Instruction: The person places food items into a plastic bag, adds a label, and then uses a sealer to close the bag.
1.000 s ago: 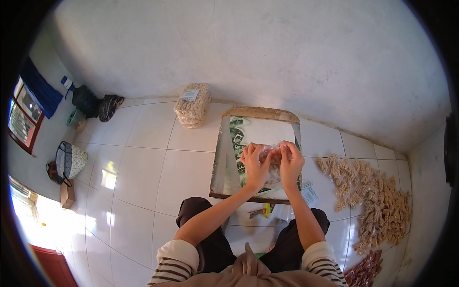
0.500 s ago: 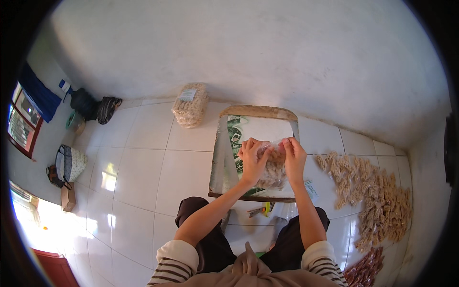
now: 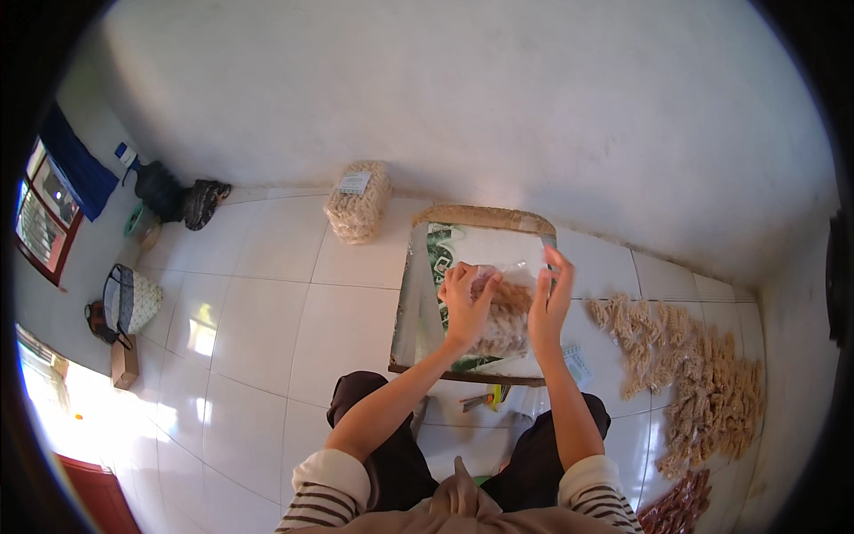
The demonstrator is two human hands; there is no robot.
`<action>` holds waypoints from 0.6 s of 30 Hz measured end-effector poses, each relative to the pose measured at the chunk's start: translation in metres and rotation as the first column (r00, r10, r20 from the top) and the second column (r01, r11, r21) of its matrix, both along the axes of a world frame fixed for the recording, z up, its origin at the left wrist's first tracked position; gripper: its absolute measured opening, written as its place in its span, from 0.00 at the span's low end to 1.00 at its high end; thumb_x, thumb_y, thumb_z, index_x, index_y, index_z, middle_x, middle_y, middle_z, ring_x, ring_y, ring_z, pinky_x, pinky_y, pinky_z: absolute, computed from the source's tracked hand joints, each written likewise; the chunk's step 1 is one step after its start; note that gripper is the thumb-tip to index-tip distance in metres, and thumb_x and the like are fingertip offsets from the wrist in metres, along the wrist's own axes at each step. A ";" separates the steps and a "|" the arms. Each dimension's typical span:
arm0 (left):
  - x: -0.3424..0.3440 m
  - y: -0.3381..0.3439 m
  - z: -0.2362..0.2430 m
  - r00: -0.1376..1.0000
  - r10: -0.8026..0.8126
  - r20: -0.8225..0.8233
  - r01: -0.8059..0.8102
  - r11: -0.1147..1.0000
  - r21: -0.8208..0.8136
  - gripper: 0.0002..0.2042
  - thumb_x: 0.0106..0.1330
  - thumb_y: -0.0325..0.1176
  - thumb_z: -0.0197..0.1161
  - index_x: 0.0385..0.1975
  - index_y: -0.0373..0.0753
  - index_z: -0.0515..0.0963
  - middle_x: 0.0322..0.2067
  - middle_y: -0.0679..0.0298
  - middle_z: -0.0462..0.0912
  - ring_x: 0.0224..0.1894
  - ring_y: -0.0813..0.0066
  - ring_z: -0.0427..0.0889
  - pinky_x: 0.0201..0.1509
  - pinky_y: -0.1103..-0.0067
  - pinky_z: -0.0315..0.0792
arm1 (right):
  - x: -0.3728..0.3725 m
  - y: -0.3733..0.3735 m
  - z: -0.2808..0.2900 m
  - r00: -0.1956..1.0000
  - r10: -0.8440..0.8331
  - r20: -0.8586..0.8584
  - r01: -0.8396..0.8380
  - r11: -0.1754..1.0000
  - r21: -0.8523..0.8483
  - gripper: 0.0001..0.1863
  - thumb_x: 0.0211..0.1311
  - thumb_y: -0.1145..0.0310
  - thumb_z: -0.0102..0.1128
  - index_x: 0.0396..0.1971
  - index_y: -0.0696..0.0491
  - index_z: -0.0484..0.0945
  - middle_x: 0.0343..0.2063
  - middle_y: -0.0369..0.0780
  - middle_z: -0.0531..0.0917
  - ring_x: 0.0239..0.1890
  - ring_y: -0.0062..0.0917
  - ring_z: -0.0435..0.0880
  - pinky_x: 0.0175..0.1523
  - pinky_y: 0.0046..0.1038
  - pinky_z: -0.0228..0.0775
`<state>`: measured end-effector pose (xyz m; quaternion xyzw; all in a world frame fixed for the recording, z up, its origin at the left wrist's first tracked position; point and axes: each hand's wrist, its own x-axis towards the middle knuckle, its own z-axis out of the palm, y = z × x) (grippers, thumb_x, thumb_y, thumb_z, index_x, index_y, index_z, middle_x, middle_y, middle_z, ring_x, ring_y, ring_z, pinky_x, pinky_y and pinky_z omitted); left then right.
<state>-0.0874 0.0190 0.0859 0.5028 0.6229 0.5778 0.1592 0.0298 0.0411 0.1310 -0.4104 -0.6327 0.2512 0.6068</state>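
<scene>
A clear plastic bag [image 3: 505,327] of tan, knobbly pieces rests on a low table [image 3: 413,307] between my knees. My left hand [image 3: 466,307] grips the upper left of the bag, thumb and fingers bent around the plastic. Just to the right of the bag is my right hand [image 3: 551,298], its fingers raised and apart with nothing between them. The bag's loose top edge [image 3: 520,266] shows between the hands. What the pieces are, I cannot tell.
Many filled packets [image 3: 703,383] lie piled on the tiled floor at right, with dark red ones [image 3: 680,507] nearer me. A large labelled pack [image 3: 358,203] stands by the wall. Near the table lie a pale green card [image 3: 576,363] and some small tools [image 3: 485,399]. A woven basket [image 3: 133,301] sits far left.
My right hand has come off the bag's top and opened, its fingers spreading upward. My left hand stays on the bag. The view has shifted slightly.
</scene>
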 end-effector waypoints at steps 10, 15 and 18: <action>-0.006 0.007 0.007 0.982 0.166 -0.086 -0.172 0.983 -0.064 0.13 0.59 0.42 0.61 0.33 0.38 0.77 0.33 0.66 0.70 0.45 0.67 0.64 0.53 0.68 0.46 | -0.003 -0.009 -0.025 0.795 -0.050 0.605 -0.151 0.949 0.276 0.28 0.53 0.82 0.55 0.57 0.63 0.64 0.56 0.45 0.65 0.55 0.40 0.66 0.56 0.36 0.65; -0.003 0.004 0.008 0.981 0.165 -0.105 -0.165 0.986 0.002 0.11 0.58 0.42 0.61 0.30 0.40 0.78 0.30 0.68 0.69 0.42 0.70 0.64 0.51 0.70 0.49 | -0.009 -0.006 -0.028 0.858 -0.016 0.513 -0.130 0.960 0.247 0.30 0.49 0.85 0.57 0.56 0.60 0.66 0.53 0.45 0.68 0.54 0.40 0.67 0.55 0.34 0.65; -0.002 0.001 0.010 0.989 0.108 -0.099 -0.106 0.994 0.028 0.11 0.58 0.41 0.62 0.30 0.39 0.78 0.30 0.69 0.69 0.42 0.71 0.64 0.51 0.72 0.49 | -0.007 -0.002 -0.030 0.896 0.012 0.444 -0.123 0.967 0.222 0.28 0.47 0.86 0.58 0.53 0.58 0.70 0.49 0.44 0.72 0.51 0.38 0.70 0.52 0.33 0.68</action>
